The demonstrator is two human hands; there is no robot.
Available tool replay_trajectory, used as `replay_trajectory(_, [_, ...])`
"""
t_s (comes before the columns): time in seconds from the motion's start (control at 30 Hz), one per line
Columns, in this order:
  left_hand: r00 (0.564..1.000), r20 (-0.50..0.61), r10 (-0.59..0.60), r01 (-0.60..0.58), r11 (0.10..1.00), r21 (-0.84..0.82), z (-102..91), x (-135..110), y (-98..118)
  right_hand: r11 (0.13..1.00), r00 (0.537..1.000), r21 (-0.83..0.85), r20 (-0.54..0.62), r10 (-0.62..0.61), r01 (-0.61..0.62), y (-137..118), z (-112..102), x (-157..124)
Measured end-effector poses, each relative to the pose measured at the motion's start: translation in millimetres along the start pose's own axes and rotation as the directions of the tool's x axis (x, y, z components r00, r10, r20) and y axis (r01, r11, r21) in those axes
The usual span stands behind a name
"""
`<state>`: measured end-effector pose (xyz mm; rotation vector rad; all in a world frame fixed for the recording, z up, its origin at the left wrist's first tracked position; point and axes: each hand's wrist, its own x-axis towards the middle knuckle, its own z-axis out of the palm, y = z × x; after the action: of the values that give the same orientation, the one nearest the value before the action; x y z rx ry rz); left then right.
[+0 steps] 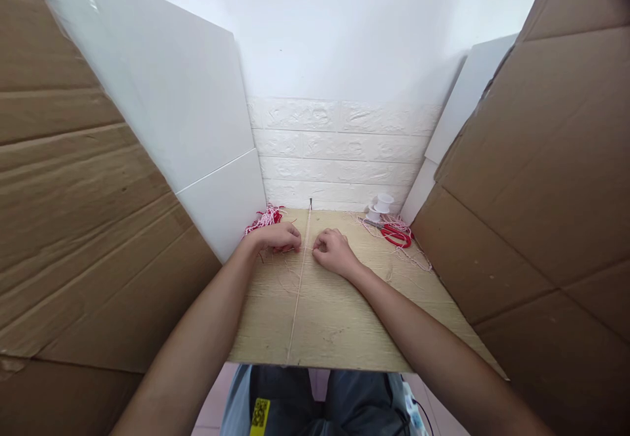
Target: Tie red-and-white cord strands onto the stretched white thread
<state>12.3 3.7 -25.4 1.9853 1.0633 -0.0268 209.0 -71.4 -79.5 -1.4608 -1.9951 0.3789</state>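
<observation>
A thin pale cord (pixel 297 298) runs taut down the middle of a light wooden board (pixel 339 324), from a small dark nail (pixel 310 202) at the far edge to the near edge. My left hand (pixel 276 236) lies closed just left of the cord, fingers pinched at it, with red thread showing under the hand. My right hand (pixel 332 249) is curled in a pinch just right of the cord. What each pinch holds is too fine to see.
A heap of red-and-white string (pixel 268 215) lies at the far left. Red scissors (pixel 396 235), white spools (pixel 380 207) and loose string sit at the far right. Cardboard sheets (pixel 536 180) and white panels (pixel 162 108) wall in both sides.
</observation>
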Motion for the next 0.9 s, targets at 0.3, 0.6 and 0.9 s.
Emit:
replay_trajectory(0.3, [0.999, -0.022, 0.028, -0.029, 0.999, -0.041, -1.2, 0.7, -3.1, 0.999, 1.000, -0.033, 0.000, 0.006, -0.006, 4.1, -2.2, 2.2])
replay_trajectory(0.6, [0.999, -0.039, 0.019, -0.022, 0.998, -0.065, -2.0, 0.9, -4.4, 0.999, 1.000, -0.032, -0.017, -0.011, 0.011, 5.0, -1.2, 2.6])
replay_trajectory(0.9, [0.995, -0.102, -0.023, 0.013, 0.995, -0.095, -1.8, 4.7, -10.9, 1.000, 0.996, 0.020, -0.089, -0.002, 0.004, 15.2, 3.0, 6.4])
